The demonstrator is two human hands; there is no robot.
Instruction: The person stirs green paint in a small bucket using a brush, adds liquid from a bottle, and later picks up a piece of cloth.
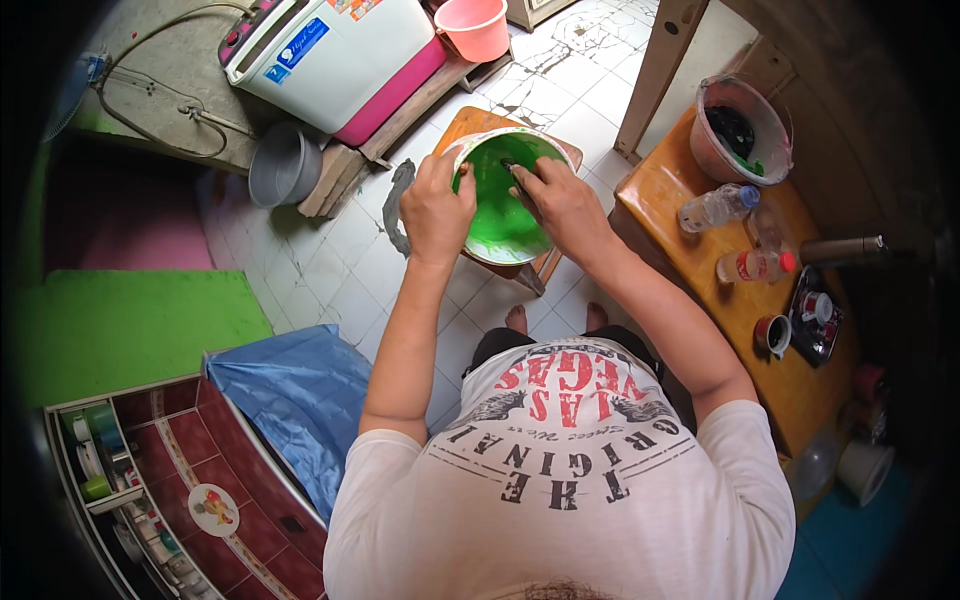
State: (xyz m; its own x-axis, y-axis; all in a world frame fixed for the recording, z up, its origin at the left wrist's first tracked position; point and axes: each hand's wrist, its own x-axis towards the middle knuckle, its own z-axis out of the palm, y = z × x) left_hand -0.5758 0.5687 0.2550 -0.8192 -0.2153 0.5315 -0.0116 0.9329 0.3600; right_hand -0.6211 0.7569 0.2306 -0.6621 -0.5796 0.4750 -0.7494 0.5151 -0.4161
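Observation:
A white bucket point(500, 250) smeared green stands on a small wooden stool point(462, 126) in front of me. Bright green paint point(492, 210) coats its inside. My left hand point(436, 208) is closed over the bucket's left rim, thumb on the inner side. Over the right side of the bucket, my right hand point(566, 205) grips a thin tool with a dark end point(508, 164) that points into the bucket. The fingers partly cover this tool, and its exact kind cannot be made out.
On the right, a wooden table point(672, 180) holds a pink pail point(770, 105), plastic bottles point(716, 208) and a black tray point(815, 315). A washing machine point(340, 70) and grey bucket point(285, 165) stand beyond left. Grey cloth point(397, 208) lies beside the stool.

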